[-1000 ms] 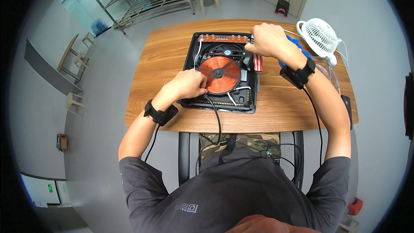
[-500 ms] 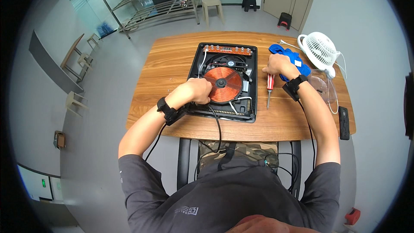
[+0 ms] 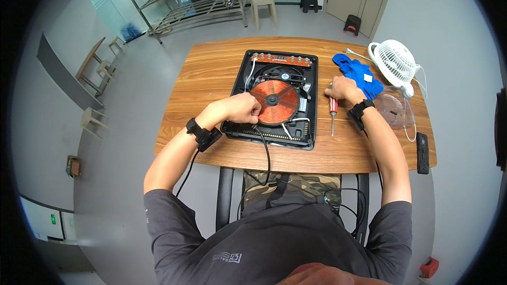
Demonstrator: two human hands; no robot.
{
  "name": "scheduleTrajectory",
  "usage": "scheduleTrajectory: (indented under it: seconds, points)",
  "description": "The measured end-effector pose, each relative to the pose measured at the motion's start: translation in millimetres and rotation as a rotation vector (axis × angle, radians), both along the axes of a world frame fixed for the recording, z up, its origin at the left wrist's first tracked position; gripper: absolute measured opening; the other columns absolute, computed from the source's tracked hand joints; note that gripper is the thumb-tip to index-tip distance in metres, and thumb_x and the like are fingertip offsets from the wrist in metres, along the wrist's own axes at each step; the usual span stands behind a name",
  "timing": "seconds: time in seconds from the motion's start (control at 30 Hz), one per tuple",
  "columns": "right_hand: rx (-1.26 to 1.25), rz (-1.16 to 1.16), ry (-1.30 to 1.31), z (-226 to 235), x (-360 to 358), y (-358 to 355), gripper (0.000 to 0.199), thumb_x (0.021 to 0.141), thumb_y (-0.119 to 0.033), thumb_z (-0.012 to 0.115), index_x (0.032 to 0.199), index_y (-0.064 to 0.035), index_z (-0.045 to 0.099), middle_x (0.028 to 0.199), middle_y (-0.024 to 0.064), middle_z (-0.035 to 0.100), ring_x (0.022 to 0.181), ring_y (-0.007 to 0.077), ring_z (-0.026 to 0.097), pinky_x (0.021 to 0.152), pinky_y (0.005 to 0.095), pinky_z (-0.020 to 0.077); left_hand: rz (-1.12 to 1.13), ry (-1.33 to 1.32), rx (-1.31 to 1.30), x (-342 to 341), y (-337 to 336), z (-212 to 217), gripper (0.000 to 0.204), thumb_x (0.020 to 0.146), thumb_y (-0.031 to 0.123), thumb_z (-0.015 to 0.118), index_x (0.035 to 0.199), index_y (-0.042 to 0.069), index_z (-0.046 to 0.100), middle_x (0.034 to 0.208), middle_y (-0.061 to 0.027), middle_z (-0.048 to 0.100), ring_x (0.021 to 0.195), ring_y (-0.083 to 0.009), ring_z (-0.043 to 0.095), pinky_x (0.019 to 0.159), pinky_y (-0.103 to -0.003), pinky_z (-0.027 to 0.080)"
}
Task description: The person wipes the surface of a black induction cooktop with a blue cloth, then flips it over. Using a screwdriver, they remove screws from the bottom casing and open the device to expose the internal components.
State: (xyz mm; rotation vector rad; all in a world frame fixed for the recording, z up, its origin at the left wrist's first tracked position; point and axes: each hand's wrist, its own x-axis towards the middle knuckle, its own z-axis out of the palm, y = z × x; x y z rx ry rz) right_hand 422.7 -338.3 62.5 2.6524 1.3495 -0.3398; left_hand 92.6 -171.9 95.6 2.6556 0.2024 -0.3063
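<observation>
An opened black induction cooker (image 3: 311, 97) lies on the wooden table (image 3: 211, 82), its copper coil (image 3: 274, 101) and a fan bared. My left hand (image 3: 240, 108) rests on the cooker's left rim beside the coil, fingers curled against the casing. My right hand (image 3: 343, 89) is on the table just right of the cooker, closed over the top end of a red-handled screwdriver (image 3: 333, 108) that lies flat with its tip toward me. Both wrists wear black bands.
A blue cloth (image 3: 359, 71) and a white desk fan (image 3: 396, 63) sit at the table's back right, with a clear round lid (image 3: 393, 108) and a black remote-like bar (image 3: 421, 153) nearer. A black cable (image 3: 266, 150) runs off the front edge. Metal racks and stools stand behind.
My right hand has come from the cooker's back right corner down to the table with the screwdriver. My left hand slid from the coil to the cooker's left rim.
</observation>
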Motion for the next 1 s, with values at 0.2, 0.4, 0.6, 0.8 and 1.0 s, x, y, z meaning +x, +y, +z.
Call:
scheduleTrajectory:
  seconds: [0.2,0.4,0.6,0.8,1.0]
  points:
    - [0.055,-0.004,-0.028,-10.4,0.6,-6.5,0.057,0.087,-0.050,0.065,0.114,-0.0008,0.071,0.113,0.0203,0.073,0.109,0.0362,0.069,0.092,0.0427,0.0555,0.145,-0.168,0.004,-10.3,24.7,22.8,0.017,0.081,0.016,0.068,0.079,0.000,0.067,0.069,-0.0147,0.067,0.064,-0.0269,0.065,0.065,-0.038,0.052]
    - [0.109,0.026,-0.012,-22.1,4.9,-2.0,0.060,0.089,-0.048,0.061,0.121,0.0029,0.064,0.114,0.0244,0.071,0.108,0.0398,0.068,0.093,0.0462,0.0549,0.426,0.074,0.250,-86.4,116.5,-16.2,0.020,0.082,0.019,0.068,0.090,0.001,0.072,0.082,-0.0178,0.072,0.076,-0.0332,0.069,0.072,-0.041,0.054]
    - [0.082,0.014,-0.028,-27.2,3.8,1.1,0.058,0.094,-0.048,0.058,0.125,0.0013,0.061,0.118,0.0228,0.070,0.111,0.0389,0.067,0.095,0.0457,0.0536,0.503,0.181,0.240,-121.1,121.5,-43.1,0.021,0.084,0.020,0.067,0.091,0.002,0.074,0.086,-0.0196,0.073,0.080,-0.0342,0.070,0.074,-0.042,0.055]
    - [0.066,0.022,-0.037,-25.9,-0.4,3.1,0.057,0.095,-0.047,0.056,0.124,0.0022,0.060,0.118,0.0245,0.070,0.112,0.0396,0.067,0.095,0.0463,0.0533,0.502,0.230,0.234,-131.3,133.5,-62.6,0.023,0.090,0.023,0.067,0.098,0.004,0.076,0.093,-0.0199,0.074,0.088,-0.0349,0.071,0.078,-0.043,0.055]
    - [0.096,0.033,-0.052,-32.2,5.6,-0.3,0.061,0.097,-0.052,0.052,0.124,0.0028,0.060,0.116,0.0249,0.070,0.111,0.0399,0.067,0.094,0.0461,0.0536,0.503,0.225,0.202,-133.5,128.3,-50.3,0.025,0.093,0.025,0.066,0.101,0.004,0.075,0.093,-0.0213,0.074,0.088,-0.0367,0.070,0.079,-0.044,0.055]
